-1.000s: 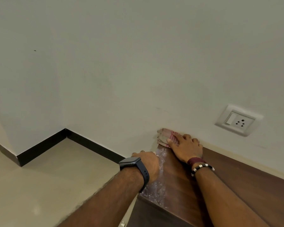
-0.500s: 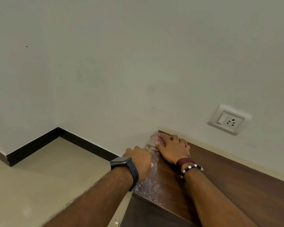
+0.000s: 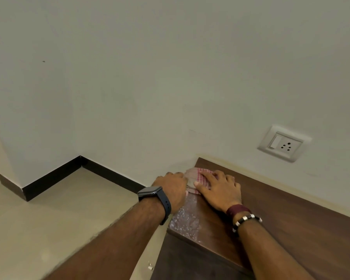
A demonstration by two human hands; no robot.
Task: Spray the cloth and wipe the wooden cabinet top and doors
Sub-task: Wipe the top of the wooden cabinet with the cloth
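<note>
Dark wooden cabinet top [image 3: 291, 225] against white wall [image 3: 150, 87], checked cloth [image 3: 196, 175] at 5 o'clock under flat-fingered right hand [image 3: 218, 190], left hand [image 3: 172, 188] curled over cabinet's left edge, grip unclear.

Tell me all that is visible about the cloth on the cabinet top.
The cloth is a small folded piece of soft fabric, checked in pink and pale cream. It lies flat on the dark wooden cabinet top, near its far left corner by the wall. The right hand presses on it with flat fingers and covers much of it. The left hand is against its left edge; whether it grips the cloth is hidden.
</note>
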